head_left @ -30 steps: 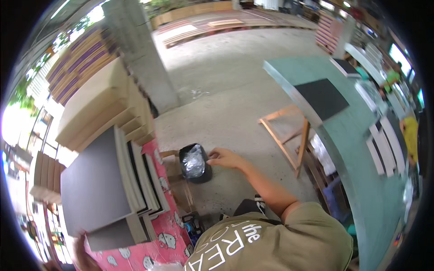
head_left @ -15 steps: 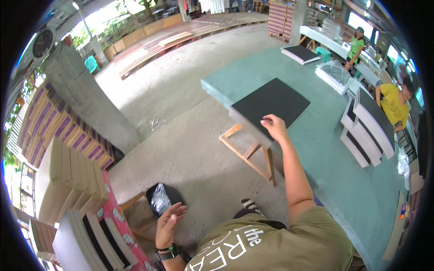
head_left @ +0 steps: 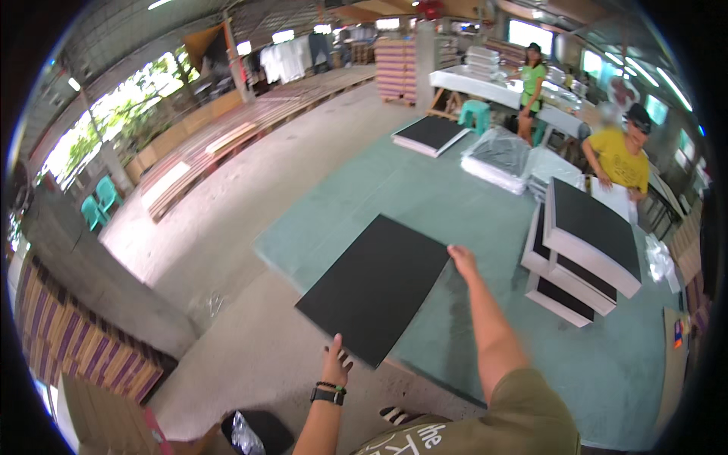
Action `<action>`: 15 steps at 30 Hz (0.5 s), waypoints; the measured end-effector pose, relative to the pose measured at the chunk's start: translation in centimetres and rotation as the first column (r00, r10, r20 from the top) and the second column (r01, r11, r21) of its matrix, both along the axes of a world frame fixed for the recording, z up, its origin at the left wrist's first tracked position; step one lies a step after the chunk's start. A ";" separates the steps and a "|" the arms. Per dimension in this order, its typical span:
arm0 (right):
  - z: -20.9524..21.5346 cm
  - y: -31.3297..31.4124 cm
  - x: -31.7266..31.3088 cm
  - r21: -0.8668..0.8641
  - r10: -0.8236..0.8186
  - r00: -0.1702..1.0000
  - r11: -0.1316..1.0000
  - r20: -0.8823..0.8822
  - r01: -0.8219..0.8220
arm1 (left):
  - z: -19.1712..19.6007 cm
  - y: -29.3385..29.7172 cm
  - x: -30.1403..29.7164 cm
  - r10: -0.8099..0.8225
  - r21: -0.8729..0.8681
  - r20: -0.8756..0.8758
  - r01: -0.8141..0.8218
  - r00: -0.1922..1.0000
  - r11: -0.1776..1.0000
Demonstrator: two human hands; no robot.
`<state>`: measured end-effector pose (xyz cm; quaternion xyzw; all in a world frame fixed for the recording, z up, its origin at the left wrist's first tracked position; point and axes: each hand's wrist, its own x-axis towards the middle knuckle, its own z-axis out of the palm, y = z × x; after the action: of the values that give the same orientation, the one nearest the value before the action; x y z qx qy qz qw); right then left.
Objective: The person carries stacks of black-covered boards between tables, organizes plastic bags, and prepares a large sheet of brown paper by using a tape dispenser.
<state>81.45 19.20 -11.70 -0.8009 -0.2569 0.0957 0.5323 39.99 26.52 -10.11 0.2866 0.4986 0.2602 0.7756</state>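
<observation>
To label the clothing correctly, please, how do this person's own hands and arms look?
Both the left hand and right hand are gloveless. The left wrist has a black band and a thin dark bracelet; the right shows none. The right sleeve is short, olive-coloured; the left sleeve is out of view.

- Before the body, along the near-left edge of the table [head_left: 485, 220]: board [head_left: 373, 288], with left hand [head_left: 336, 365] by its near-left edge, right hand [head_left: 461, 260] at its right corner.
- On the table, right of the board: stack of blocks [head_left: 595, 227].
- Toward the far end: low pile [head_left: 431, 136], wrapped pile [head_left: 497, 161] to its right.
- Behind the low pile: stool [head_left: 475, 114].
- Beyond the stack: co-worker [head_left: 626, 155]; farther back, leftward: second person [head_left: 533, 87].
- At left: pillar [head_left: 114, 284], cartons [head_left: 83, 334] on its near side.
- Lower left: bin [head_left: 277, 434], film [head_left: 244, 434] in it.
- Far left: pallet platform [head_left: 280, 114].
</observation>
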 end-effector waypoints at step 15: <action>5.7 -6.5 -8.1 -0.201 0.412 0.773 0.807 -0.483 -0.555 | 1.2 -3.7 -8.1 0.034 -0.081 0.220 -0.016 0.975 0.997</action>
<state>73.36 12.67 -6.02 -0.7442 -0.3175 0.4414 0.3879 31.89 22.81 -8.96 0.2189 0.4227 0.2805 0.8335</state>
